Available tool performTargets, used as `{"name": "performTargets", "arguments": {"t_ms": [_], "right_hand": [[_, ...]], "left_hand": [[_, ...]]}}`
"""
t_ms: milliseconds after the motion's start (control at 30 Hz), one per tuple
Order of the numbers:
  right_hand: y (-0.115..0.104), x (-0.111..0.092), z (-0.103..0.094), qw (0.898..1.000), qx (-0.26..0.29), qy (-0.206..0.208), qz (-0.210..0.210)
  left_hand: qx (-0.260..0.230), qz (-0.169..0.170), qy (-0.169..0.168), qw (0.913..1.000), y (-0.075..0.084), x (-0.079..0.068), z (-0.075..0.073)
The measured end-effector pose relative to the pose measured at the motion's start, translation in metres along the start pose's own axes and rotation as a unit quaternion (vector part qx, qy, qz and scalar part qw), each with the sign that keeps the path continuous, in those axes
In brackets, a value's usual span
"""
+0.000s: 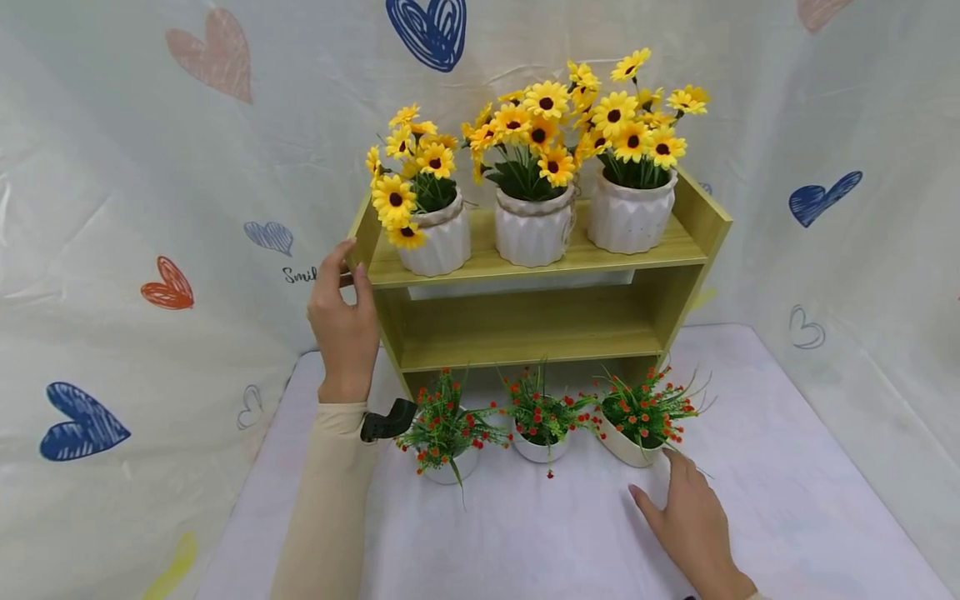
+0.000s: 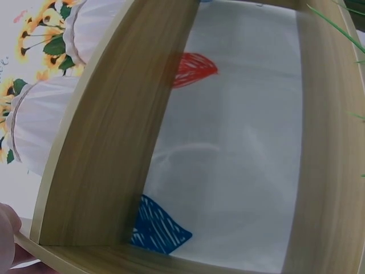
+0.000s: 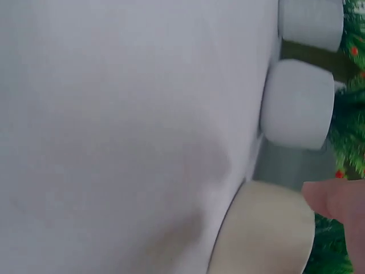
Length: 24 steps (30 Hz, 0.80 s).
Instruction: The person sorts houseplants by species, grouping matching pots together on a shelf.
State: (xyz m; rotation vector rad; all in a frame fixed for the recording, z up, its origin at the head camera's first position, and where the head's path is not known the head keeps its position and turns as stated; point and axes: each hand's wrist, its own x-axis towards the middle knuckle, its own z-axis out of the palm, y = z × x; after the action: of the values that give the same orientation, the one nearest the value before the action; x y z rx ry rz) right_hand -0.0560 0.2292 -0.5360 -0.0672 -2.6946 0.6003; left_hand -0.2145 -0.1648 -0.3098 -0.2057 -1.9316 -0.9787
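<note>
My left hand (image 1: 347,329) pinches the left side panel of a two-tier wooden shelf (image 1: 525,329), thumb in front and fingers at its outer edge. In the left wrist view, fingertips (image 2: 8,234) show at the shelf's corner. Just in front of the right-hand red-flowered plant in a cream pot (image 1: 628,446) is my right hand (image 1: 693,521), thumb and fingers spread apart, nothing gripped. Its fingertips are by the pot's rim; whether they touch it I cannot tell. The right wrist view shows the cream pot (image 3: 262,231) below a fingertip (image 3: 325,197).
Three white pots of yellow flowers (image 1: 534,229) stand on the shelf's top board. Two more red-flowered plants, in a left white pot (image 1: 453,468) and a middle white pot (image 1: 542,451), stand before the shelf on the white-covered table (image 1: 517,542). A heart-printed cloth (image 1: 97,333) hangs behind.
</note>
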Motion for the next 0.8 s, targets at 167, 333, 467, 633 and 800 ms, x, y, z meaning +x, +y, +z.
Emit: {"name": "performTargets", "arguments": {"t_ms": [167, 333, 467, 633, 800], "right_hand": [[0.009, 0.020, 0.001, 0.997, 0.033, -0.031, 0.064], [0.019, 0.036, 0.006, 0.988, 0.117, -0.069, 0.076], [0.023, 0.046, 0.011, 0.980, 0.179, -0.063, 0.055], [0.025, 0.052, 0.018, 0.976, 0.207, -0.047, 0.053], [0.025, 0.050, 0.016, 0.972, 0.205, -0.057, 0.101]], "left_hand": [[0.006, 0.000, -0.001, 1.0000, -0.001, -0.001, 0.000], [0.005, 0.000, -0.001, 1.0000, 0.000, -0.002, 0.001], [-0.002, -0.006, 0.001, 1.0000, 0.001, -0.002, 0.001], [-0.004, -0.001, 0.000, 1.0000, 0.000, -0.002, 0.001], [-0.003, 0.003, 0.000, 1.0000, 0.000, -0.001, 0.000]]}}
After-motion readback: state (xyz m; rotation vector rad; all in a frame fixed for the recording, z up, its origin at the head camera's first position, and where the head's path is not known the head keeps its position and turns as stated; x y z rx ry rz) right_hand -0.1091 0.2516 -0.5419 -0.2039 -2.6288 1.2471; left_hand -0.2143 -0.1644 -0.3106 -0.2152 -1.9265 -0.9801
